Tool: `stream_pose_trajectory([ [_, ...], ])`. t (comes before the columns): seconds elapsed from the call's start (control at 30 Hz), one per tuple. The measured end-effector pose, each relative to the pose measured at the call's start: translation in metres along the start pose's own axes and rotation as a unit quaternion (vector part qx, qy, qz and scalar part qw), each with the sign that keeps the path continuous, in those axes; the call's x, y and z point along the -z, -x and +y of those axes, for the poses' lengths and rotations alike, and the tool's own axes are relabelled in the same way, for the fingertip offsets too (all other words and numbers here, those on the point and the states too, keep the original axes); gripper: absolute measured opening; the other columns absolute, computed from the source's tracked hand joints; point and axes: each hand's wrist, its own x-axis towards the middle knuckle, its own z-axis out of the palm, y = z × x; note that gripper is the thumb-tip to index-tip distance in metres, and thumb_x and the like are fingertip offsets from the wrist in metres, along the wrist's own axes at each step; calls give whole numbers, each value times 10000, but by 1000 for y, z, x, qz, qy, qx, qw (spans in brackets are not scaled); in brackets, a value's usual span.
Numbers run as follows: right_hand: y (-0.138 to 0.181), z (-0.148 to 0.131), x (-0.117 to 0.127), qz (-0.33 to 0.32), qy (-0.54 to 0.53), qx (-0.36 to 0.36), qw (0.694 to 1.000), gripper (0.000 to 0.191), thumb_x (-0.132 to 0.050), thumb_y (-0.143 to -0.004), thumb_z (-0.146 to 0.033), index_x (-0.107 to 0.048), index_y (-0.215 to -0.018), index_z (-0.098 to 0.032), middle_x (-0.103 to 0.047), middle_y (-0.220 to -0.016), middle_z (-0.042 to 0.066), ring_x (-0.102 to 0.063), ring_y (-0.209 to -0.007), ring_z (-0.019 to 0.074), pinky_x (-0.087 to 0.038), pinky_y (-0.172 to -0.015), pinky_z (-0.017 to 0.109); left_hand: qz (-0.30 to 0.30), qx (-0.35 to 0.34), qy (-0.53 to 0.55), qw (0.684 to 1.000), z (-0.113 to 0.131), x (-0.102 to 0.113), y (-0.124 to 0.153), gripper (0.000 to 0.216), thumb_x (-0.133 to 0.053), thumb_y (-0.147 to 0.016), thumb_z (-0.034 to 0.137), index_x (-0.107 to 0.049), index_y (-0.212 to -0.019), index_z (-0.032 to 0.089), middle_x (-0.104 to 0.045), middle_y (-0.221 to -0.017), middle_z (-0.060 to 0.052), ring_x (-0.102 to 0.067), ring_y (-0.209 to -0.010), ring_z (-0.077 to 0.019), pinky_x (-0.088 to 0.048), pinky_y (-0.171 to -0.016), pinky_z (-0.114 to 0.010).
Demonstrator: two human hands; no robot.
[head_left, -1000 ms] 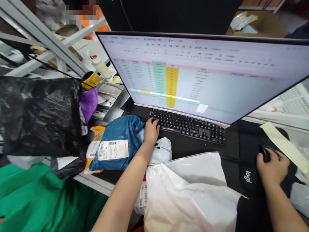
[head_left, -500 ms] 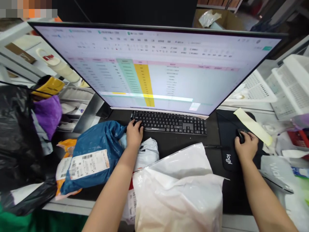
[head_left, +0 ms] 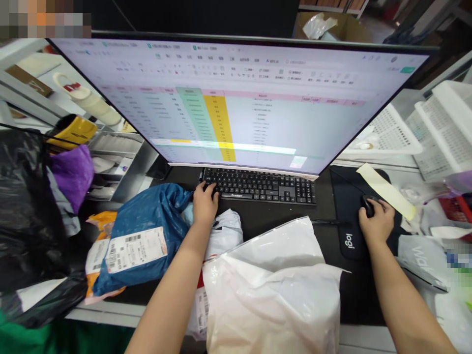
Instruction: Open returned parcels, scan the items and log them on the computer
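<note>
My left hand (head_left: 205, 201) rests at the left end of a black keyboard (head_left: 254, 187), fingers apart on the keys and holding nothing. On a dark "logi" mouse pad (head_left: 348, 216), my right hand (head_left: 376, 219) is wrapped over a black computer mouse (head_left: 368, 205). Behind the keyboard stands a large monitor (head_left: 273, 123) with a spreadsheet in green, yellow and pink bands. A blue mailing bag (head_left: 147, 211) with a white label lies left of my left forearm. Between my forearms sits a big white plastic bag (head_left: 273, 290), with a smaller pale bag (head_left: 226, 231) beside it.
Black plastic bags (head_left: 25, 206) and a purple bag (head_left: 72, 174) are at the left, near a compartmented tray (head_left: 120, 172). White plastic baskets (head_left: 442, 132) stand at the right. A pale yellow paper strip (head_left: 387, 191) overlaps the mouse pad. A cardboard box (head_left: 354, 29) is behind the monitor.
The camera view has shifted very slightly. Both hands stay in the same places, and the spreadsheet looks almost the same.
</note>
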Motion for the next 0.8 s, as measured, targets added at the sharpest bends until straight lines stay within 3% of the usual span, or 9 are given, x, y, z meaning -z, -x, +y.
stream_pose_trajectory([
  [0.8,0,1,-1,0,-9,-1,1000,498,-582,-826,-397,-658,-1267,-179,-509,-1370,159,-511,-1248,308,-430,-1067,441,-5,1,0,1000,1,2,0,372,-552,-907,224,-670,-1254,158,-497,-1391,-199,-491,-1324,-365,-434,-1118,-536],
])
